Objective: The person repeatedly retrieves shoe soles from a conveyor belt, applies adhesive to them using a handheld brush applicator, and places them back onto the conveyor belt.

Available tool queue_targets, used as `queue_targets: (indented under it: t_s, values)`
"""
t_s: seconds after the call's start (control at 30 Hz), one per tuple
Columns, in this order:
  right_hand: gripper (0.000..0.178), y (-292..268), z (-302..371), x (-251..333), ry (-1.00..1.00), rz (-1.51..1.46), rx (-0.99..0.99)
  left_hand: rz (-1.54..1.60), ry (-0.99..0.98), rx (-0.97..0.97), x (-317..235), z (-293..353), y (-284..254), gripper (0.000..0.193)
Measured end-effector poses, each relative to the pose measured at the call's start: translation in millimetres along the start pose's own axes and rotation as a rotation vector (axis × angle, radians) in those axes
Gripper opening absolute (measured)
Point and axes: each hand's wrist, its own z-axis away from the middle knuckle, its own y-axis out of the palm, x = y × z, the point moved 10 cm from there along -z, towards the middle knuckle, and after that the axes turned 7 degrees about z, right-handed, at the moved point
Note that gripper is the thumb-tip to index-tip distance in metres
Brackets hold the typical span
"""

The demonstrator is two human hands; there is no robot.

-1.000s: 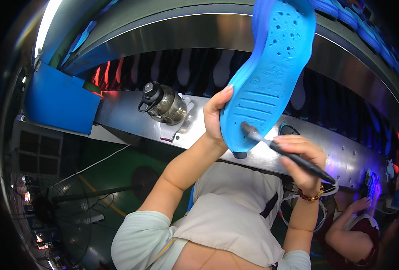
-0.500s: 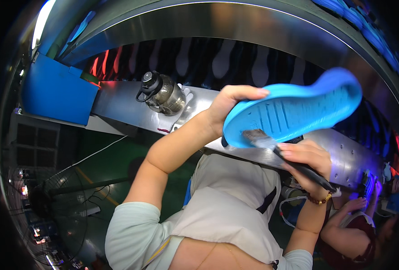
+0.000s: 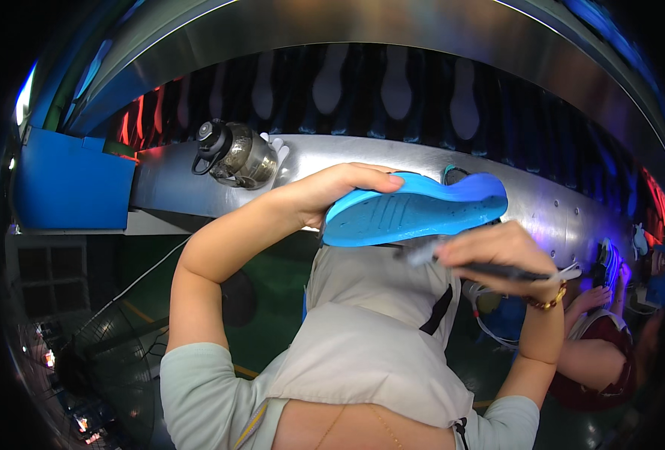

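Observation:
A blue shoe sole [image 3: 415, 212] with raised edges and ridges across its inside is gripped at its left end by my left hand [image 3: 351, 184], thumb over the upper rim. The sole tilts so that its hollow side faces me. Below its right half, my right hand [image 3: 497, 255] is closed round the dark handle of a brush [image 3: 420, 255]. The bristles are smeared by motion and sit just under the sole's lower edge, apparently apart from it. A beaded bracelet circles my right wrist.
Behind the sole runs a metal ledge [image 3: 314, 154] bearing a drink bottle [image 3: 246, 156] with a black lid. Beyond it, sole shapes line a dark belt [image 3: 362, 90]. A blue box [image 3: 73, 180] stands left. Another person [image 3: 599, 337] sits at right. Part of a dark-and-blue piece [image 3: 456, 174] shows behind the sole.
The sole has come lower and left in the picture, now tipped flatter. My right hand has drawn the brush out of the sole's hollow to below its edge. The view has shifted somewhat.

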Motion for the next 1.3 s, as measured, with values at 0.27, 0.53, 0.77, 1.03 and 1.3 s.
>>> queue_targets:
  t_s: [0.27, 0.53, 0.77, 1.03, 1.3]
  values:
    - [0.019, -11, 15, -39, 0.297, -0.099, 0.006, -0.047, 0.095, -0.088, -6, 5, -23, 0.061]
    - [0.02, -10, -18, -73, 0.577, -0.523, -0.529, -0.315, 0.516, -0.077, -25, -20, 2, 0.045]
    - [0.023, -9, -15, -99, 0.602, -0.556, -0.701, -0.157, 0.421, -0.174, -20, -25, -26, 0.049]
    - [0.019, -40, 49, -173, 0.638, -0.506, -1.21, 0.058, 0.377, -0.22, -4, -23, -39, 0.054]
    - [0.02, 39, 9, -108, 0.521, -0.507, -0.688, 0.362, 0.371, -0.179, 6, -35, -74, 0.053]
